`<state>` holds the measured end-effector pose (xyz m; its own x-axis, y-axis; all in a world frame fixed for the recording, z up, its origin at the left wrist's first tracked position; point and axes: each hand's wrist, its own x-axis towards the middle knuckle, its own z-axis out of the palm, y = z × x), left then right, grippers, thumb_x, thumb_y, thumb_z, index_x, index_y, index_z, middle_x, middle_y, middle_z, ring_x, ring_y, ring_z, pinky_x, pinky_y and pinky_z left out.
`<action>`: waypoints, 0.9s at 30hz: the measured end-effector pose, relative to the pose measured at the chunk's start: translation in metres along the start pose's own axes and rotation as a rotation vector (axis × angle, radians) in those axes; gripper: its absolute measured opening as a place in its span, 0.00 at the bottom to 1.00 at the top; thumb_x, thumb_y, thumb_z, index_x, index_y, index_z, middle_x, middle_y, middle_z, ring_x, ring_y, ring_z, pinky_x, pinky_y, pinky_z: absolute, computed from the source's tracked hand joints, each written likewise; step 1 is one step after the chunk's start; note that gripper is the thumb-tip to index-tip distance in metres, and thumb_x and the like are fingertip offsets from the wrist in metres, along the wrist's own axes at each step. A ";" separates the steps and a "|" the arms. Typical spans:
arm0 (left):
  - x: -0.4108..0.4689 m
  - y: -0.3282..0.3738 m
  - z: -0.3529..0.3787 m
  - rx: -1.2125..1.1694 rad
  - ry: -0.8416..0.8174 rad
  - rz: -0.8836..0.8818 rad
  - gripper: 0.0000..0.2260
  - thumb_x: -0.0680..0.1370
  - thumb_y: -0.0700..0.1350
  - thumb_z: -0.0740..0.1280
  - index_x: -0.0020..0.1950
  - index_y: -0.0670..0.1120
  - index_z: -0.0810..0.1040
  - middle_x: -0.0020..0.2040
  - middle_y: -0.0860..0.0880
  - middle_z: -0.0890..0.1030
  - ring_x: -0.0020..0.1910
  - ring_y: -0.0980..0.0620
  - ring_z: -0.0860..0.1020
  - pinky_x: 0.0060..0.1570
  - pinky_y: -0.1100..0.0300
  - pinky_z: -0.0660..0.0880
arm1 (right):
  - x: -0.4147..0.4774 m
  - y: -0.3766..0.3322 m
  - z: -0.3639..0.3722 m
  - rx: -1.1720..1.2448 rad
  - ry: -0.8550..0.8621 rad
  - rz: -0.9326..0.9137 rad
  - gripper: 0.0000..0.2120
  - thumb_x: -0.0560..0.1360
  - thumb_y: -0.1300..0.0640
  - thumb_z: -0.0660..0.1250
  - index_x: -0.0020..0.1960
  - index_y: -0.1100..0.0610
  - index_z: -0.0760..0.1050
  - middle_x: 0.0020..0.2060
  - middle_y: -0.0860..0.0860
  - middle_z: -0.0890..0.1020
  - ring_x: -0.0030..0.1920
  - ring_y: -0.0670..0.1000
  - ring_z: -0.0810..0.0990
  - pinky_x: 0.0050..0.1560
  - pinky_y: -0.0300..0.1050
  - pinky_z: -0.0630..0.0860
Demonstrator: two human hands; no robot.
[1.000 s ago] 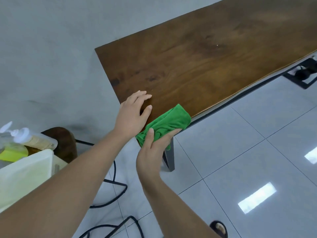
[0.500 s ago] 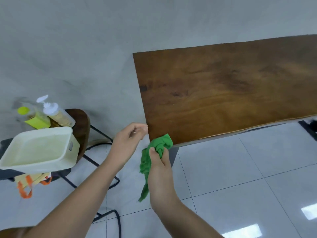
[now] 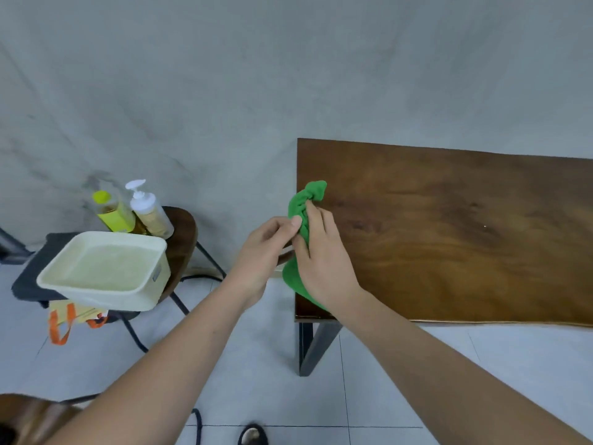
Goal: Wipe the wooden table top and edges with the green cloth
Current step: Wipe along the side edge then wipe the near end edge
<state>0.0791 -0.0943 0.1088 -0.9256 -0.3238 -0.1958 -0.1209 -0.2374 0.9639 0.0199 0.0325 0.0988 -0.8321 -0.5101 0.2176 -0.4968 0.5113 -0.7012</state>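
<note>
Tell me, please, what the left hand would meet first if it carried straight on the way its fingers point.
The left hand points right, toward the green cloth bunched in the right hand. Its fingertips already seem to touch the cloth, so that comes first, with the wooden table behind; depth is hard to judge.

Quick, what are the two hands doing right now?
Left hand: pinching the green cloth.
Right hand: closed around the cloth.
</note>
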 end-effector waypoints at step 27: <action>0.215 -0.062 -0.020 -0.213 0.112 -0.105 0.18 0.86 0.37 0.56 0.60 0.47 0.87 0.51 0.48 0.88 0.46 0.54 0.86 0.43 0.56 0.83 | 0.214 0.174 0.013 -0.503 -0.052 0.035 0.22 0.89 0.50 0.61 0.79 0.58 0.75 0.79 0.56 0.74 0.80 0.60 0.69 0.80 0.58 0.63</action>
<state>-0.1056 -0.1679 0.0032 -0.8652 -0.3836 -0.3227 -0.1248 -0.4586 0.8798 -0.2410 0.0029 0.0144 -0.8434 -0.5140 0.1566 -0.5367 0.7921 -0.2907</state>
